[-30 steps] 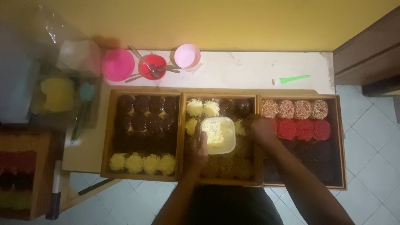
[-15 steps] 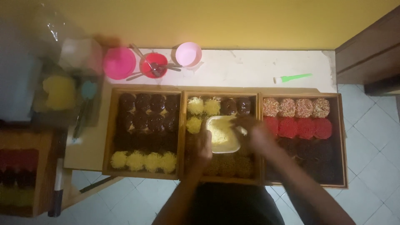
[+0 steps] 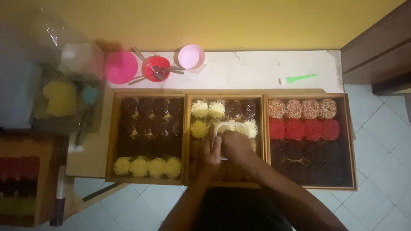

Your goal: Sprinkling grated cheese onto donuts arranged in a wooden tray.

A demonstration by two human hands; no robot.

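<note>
At frame center, both hands, left hand (image 3: pixel 211 155) and right hand (image 3: pixel 234 144), gripped a white tub (image 3: pixel 231 127) over the middle tray (image 3: pixel 187 141), where 4 doughnuts looked topped and the rest bare.

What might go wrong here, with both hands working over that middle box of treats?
The small white tub of yellow shreds, held by the left hand and right hand over the middle wooden box, might tip, or shreds could scatter onto the plain dark chocolate rounds behind it.
</note>
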